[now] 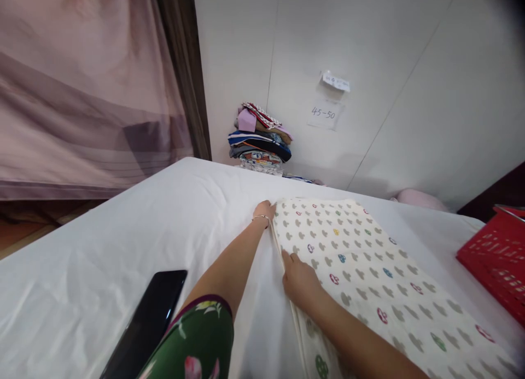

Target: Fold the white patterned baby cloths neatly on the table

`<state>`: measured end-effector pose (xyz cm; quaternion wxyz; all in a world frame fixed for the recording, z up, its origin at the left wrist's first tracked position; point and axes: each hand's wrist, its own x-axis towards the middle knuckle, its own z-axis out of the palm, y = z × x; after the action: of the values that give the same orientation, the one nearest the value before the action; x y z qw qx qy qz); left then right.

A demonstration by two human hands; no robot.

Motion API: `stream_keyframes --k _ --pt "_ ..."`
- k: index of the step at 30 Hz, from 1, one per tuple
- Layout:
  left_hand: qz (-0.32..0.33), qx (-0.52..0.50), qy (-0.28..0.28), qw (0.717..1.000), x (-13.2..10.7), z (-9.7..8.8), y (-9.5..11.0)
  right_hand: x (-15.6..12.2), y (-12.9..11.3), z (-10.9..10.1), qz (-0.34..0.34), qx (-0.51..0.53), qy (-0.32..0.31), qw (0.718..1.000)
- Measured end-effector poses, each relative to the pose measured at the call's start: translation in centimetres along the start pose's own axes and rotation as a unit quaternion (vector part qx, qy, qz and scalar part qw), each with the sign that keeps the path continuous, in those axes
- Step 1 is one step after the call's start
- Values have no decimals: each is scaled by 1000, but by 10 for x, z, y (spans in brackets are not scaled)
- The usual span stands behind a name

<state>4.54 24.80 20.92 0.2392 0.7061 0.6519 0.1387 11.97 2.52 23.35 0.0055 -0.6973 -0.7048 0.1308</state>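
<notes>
While pinching cloth at far-left corner with left hand, pinching nearer left edge with right hand. Lying rightward of both, lengthwise near-to-far.

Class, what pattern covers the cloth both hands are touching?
Mostly grey mushroom-like shapes, with a few coloured ones, on the cream cloth; see the head view.

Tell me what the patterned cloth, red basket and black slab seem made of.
Patterned cloth: probably cotton, matte, going by its soft folds and dull surface.
Red basket: likely plastic, smooth, given its even colour and pierced wall.
Black slab: perhaps glass-faced, glossy; its edge catches light.
</notes>
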Motion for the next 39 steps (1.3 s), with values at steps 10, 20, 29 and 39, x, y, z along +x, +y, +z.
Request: stream_keyframes --k 10,20,29,39 --pt "-13 43 38 998 -7 2 3 -45 -2 19 -23 -48 -10 999" --pt "-13 80 34 996 0 2 14 -45 4 36 -60 -34 5 998" --pt "-18 90 49 995 9 -3 8 -45 -1 36 -86 -14 17 996" --pt "6 20 11 1000 -74 -6 10 -56 -1 19 -71 4 56 996"
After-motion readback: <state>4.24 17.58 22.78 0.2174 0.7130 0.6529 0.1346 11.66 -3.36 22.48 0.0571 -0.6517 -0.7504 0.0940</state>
